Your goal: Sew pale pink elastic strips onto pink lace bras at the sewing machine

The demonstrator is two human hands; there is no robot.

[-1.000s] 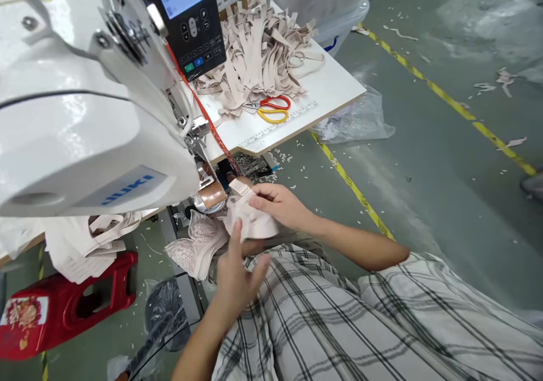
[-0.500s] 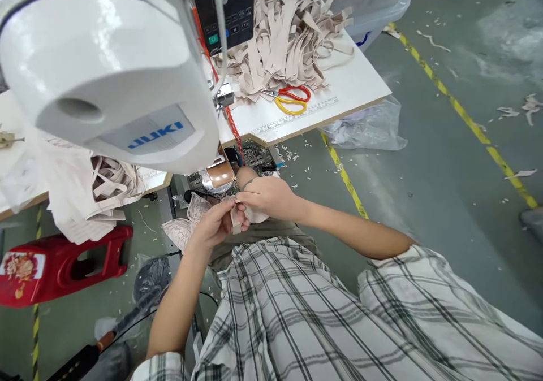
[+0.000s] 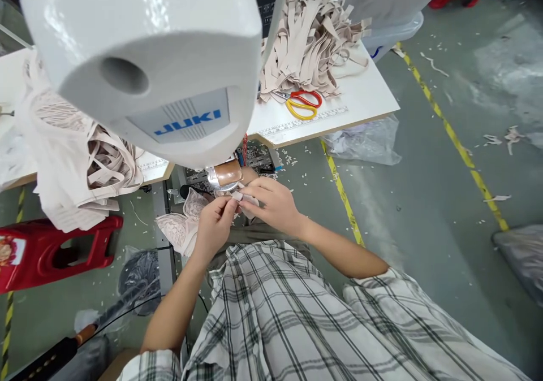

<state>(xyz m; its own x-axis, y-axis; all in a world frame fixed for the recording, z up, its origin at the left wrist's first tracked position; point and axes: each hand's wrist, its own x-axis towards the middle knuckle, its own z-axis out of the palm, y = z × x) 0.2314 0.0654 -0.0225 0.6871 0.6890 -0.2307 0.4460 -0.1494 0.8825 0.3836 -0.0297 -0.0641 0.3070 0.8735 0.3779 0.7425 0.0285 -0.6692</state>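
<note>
My left hand [image 3: 213,226] and my right hand [image 3: 271,203] meet just below the head of a white JUKI sewing machine [image 3: 156,59]. Both pinch a small beige fabric piece [image 3: 242,198] with their fingertips close together, right under the machine's brown-taped arm end [image 3: 224,175]. A beige lace garment piece [image 3: 183,227] hangs down to the left of my left hand. The needle area is hidden by the machine head.
A pile of beige straps [image 3: 311,42] and red-and-yellow scissors [image 3: 302,103] lie on the white table [image 3: 365,95]. More beige pieces [image 3: 80,160] hang at the left above a red stool [image 3: 51,248]. Yellow floor tape [image 3: 341,191] and a plastic bag [image 3: 365,142] are on the floor.
My left hand came up from my lap to pinch the fabric beside my right hand. Both hands moved closer under the machine. The view tilted, so the machine head now covers the control panel.
</note>
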